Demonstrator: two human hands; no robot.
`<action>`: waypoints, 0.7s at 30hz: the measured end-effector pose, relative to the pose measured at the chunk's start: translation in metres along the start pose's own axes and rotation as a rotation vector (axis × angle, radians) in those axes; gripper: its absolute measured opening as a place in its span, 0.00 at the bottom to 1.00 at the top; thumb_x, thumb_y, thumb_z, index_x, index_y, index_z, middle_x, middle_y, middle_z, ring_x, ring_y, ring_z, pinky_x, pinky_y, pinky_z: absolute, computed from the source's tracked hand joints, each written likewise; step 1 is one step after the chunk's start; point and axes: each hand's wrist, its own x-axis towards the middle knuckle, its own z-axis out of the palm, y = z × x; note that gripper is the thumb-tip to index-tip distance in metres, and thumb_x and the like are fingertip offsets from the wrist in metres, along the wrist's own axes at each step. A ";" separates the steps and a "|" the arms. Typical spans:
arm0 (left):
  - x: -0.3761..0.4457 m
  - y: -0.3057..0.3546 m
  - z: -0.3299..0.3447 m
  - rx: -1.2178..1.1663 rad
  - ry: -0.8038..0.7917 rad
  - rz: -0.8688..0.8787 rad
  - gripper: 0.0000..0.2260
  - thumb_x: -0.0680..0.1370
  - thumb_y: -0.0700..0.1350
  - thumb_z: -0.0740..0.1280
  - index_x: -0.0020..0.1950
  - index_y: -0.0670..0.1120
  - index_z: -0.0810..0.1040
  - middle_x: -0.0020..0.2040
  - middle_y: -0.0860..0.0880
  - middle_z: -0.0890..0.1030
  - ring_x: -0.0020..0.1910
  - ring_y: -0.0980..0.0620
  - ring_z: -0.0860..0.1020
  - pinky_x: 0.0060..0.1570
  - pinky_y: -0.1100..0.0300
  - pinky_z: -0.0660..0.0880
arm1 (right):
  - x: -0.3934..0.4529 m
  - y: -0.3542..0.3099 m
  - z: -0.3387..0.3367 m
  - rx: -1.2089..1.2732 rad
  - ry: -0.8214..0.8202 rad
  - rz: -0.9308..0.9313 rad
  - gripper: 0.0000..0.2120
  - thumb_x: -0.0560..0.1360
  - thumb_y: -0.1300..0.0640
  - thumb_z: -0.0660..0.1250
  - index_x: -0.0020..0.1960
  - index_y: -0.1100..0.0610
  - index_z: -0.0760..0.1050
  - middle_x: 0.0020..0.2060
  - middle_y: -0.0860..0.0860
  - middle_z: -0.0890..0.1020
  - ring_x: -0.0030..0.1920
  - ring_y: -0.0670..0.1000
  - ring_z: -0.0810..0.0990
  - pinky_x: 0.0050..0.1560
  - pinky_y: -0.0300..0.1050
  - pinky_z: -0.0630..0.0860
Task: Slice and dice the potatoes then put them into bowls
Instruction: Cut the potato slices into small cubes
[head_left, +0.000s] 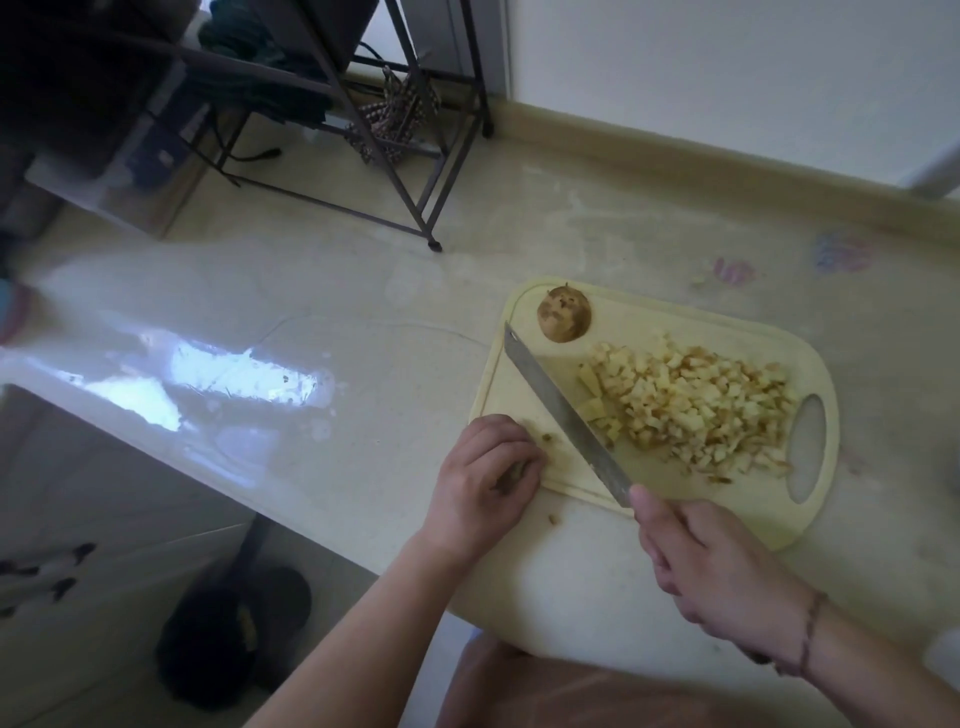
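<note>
Two hands at work on pale cutting board (519, 384), which lies on glossy table (260, 322). Right hand (711, 566) grips knife (563, 415) by handle, fingers curled round it; blade lies slanted across board, tip toward far-left corner. Left hand (485, 483) rests on near-left edge of board, fingers curled down on small potato bit, mostly hidden. Heap of diced potato (691, 410) right of blade. Unpeeled potato piece (563, 320) at far corner, apart from heap. Small scrap (555, 518) on table near board.
</note>
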 end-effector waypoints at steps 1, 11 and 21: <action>0.000 0.001 -0.001 -0.006 0.017 -0.001 0.02 0.75 0.34 0.74 0.43 0.36 0.84 0.45 0.44 0.82 0.50 0.45 0.81 0.50 0.50 0.79 | -0.002 0.000 0.003 -0.005 -0.001 -0.022 0.33 0.71 0.26 0.48 0.31 0.56 0.64 0.20 0.48 0.66 0.19 0.43 0.63 0.21 0.31 0.59; -0.007 0.002 -0.002 0.035 0.045 -0.057 0.05 0.71 0.28 0.75 0.43 0.37 0.83 0.47 0.45 0.81 0.48 0.45 0.81 0.45 0.51 0.79 | -0.014 0.011 0.019 -0.056 -0.005 -0.075 0.45 0.62 0.17 0.44 0.33 0.62 0.61 0.23 0.49 0.63 0.25 0.44 0.61 0.28 0.42 0.60; -0.005 0.002 0.001 0.044 0.011 -0.032 0.07 0.70 0.27 0.75 0.43 0.35 0.83 0.46 0.44 0.83 0.49 0.45 0.82 0.46 0.49 0.80 | -0.011 0.012 0.021 -0.135 0.026 -0.081 0.45 0.63 0.18 0.39 0.31 0.62 0.63 0.22 0.50 0.68 0.25 0.45 0.67 0.34 0.49 0.70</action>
